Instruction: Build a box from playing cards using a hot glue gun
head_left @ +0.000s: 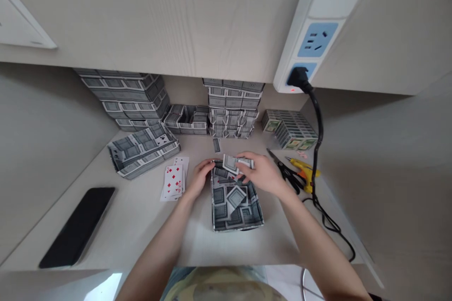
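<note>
In front of me on the desk lies a box made of grey-backed playing cards [221, 211], with loose folded card pieces [236, 197] inside. My right hand [259, 171] is over the far right part of the box, its fingers closed on a folded card piece [230, 163]. At the box's far left corner, my left hand [202, 175] touches the rim with its fingertips; whether it grips the wall is hard to see. Left of that hand is a small pile of flat cards [173, 181], red diamonds facing up. A small card piece [216, 145] lies beyond the box.
Card boxes are stacked at the back left [130, 96] and back centre [233, 108]. An open card box [144, 150] lies left. Scissors [291, 176], a yellow glue gun [305, 174] with cable and card packs [291, 129] are right. A black phone [77, 228] sits front left.
</note>
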Action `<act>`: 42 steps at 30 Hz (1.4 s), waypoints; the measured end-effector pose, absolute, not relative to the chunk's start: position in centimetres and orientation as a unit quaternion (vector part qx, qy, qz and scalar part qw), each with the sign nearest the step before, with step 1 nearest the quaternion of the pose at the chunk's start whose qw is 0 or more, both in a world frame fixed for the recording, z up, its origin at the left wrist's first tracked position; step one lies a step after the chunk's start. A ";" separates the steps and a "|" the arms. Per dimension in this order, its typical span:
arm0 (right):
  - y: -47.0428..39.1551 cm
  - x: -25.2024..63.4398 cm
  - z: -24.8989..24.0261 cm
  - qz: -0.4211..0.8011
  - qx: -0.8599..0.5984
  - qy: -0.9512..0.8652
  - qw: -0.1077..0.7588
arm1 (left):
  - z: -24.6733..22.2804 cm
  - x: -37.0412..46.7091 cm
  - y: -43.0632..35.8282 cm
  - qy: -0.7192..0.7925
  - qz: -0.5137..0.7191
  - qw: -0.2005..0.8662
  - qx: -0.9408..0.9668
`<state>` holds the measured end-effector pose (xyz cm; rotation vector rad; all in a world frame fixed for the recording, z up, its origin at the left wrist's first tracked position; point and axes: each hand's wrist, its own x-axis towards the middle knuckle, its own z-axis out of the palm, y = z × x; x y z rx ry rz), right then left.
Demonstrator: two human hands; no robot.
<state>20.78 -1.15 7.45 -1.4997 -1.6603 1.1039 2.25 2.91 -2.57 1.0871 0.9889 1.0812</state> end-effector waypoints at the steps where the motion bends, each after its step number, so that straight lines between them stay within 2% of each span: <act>1: -1.4 21.3 8.1 0.394 -0.576 -0.641 0.320 | -2.5 2.3 2.9 0.430 0.470 0.609 0.473; 4: -2.4 22.3 9.5 0.295 -0.581 -0.700 0.293 | -2.3 2.3 2.7 0.441 0.470 0.596 0.480; 6: -3.0 22.3 9.7 0.257 -0.555 -0.754 0.241 | -2.2 2.4 2.7 0.443 0.469 0.589 0.487; 11: -3.3 20.7 8.9 0.286 -0.462 -0.836 0.076 | -2.0 2.4 2.7 0.452 0.470 0.574 0.495; 16: -2.5 18.2 7.2 0.274 -0.504 -0.816 -0.067 | -2.3 2.5 2.7 0.453 0.473 0.569 0.497; 18: -2.3 17.3 6.8 0.235 -0.525 -0.812 -0.096 | -2.5 2.5 2.7 0.454 0.477 0.561 0.501; 23: -2.5 16.7 6.4 0.211 -0.493 -0.841 -0.075 | -2.8 2.5 2.7 0.457 0.485 0.533 0.522; 28: -3.2 16.7 5.8 0.238 -0.496 -0.825 -0.132 | -2.8 2.4 2.6 0.461 0.483 0.509 0.543; 33: -3.7 16.1 4.8 0.175 -0.520 -0.825 -0.137 | -2.9 2.5 2.6 0.468 0.479 0.505 0.544; 38: -2.8 16.8 4.8 0.159 -0.497 -0.848 -0.091 | -3.1 2.6 2.4 0.470 0.495 0.487 0.545; 42: -2.2 18.1 5.3 0.189 -0.499 -0.846 -0.012 | -2.8 2.4 2.0 0.513 0.500 0.425 0.554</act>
